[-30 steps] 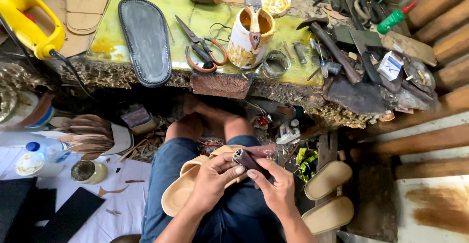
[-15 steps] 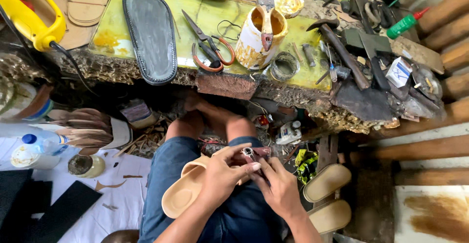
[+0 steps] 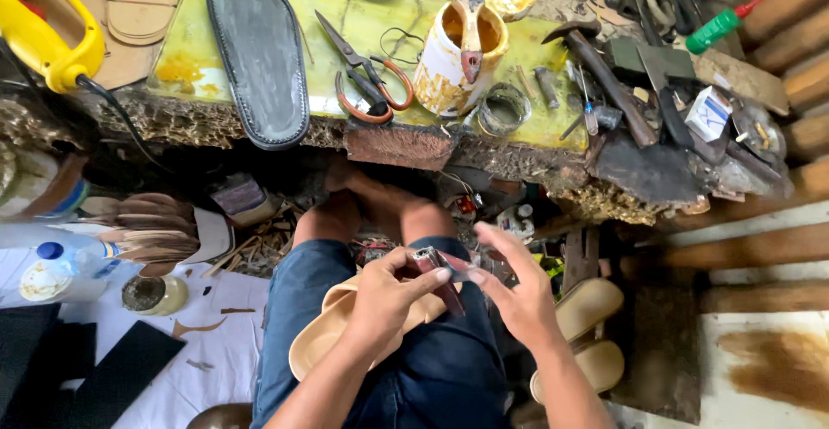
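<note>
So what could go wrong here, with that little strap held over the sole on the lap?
The left hand pinches a small dark strap only at its end, while the right hand is spread open; it might slip. The tan sole lies loose across the lap and could slide off. The glue pot with its brush stands near the bench edge, so a knock might tip it.

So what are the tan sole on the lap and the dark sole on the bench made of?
The tan foot-shaped sole on the lap looks like smooth matte foam or rubber. The dark grey foot-shaped sole on the yellow-green bench looks like dull rubber, perhaps leather, with a stitched-looking rim.
</note>
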